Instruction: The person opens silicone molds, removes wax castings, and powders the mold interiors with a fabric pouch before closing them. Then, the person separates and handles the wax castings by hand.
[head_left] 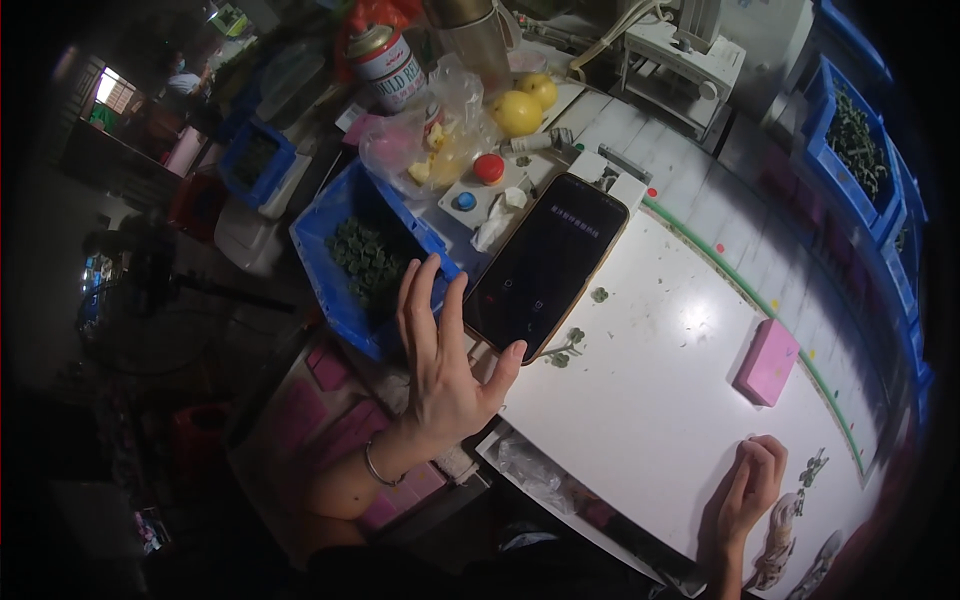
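A black smartphone (548, 265) in a brownish case shows a dark screen with a few small icons. My left hand (445, 370), fingers spread, is at the phone's lower left corner. Its thumb tip lies by the phone's bottom edge; whether it touches cannot be told. The long fingers reach over the rim of a blue plastic bin (325, 285) holding small green leafy pieces (365, 258). My right hand (752, 485) rests on the white tabletop (640, 440) with fingers curled in and nothing seen in them. Beside it are a green sprig (811, 480) and a crumpled whitish glove (777, 550).
A pink block (767, 363) lies on the table's right side. Behind the phone are yellow fruits (518, 113), a spray can (388, 70), plastic bags (450, 110) and a red cap (488, 168). A green-edged strip (715, 259) borders the tabletop; blue trays (850, 145) stand far right.
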